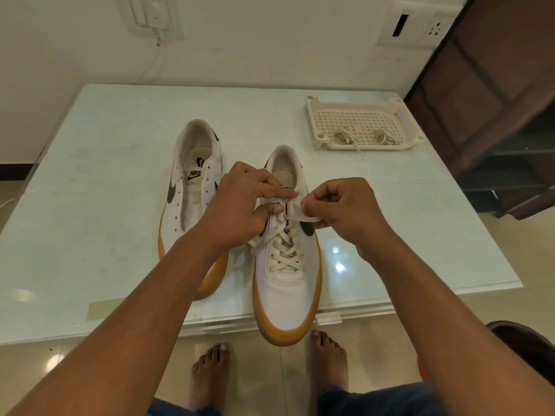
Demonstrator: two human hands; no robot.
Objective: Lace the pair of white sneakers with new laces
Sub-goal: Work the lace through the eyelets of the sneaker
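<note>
The flat lace (pixel 285 244) looks soft, light and floppy, best taken near its tip, and our right hand (pixel 345 211) pinches that free end beside the top eyelets. The laced sneaker (pixel 286 292) sits at the tabletop (pixel 105 205) edge with its toe overhanging. Our left hand (pixel 240 202) pinches its upper, steadying it. Our fingers hide the top eyelets, and the bundles in the basket (pixel 360 147) are hard to make out.

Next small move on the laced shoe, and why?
Likely thread the flat cream lace end pinched by the right hand into a top eyelet of the white gum-soled sneaker, which the left hand holds: its lower rows are already crossed.
</note>
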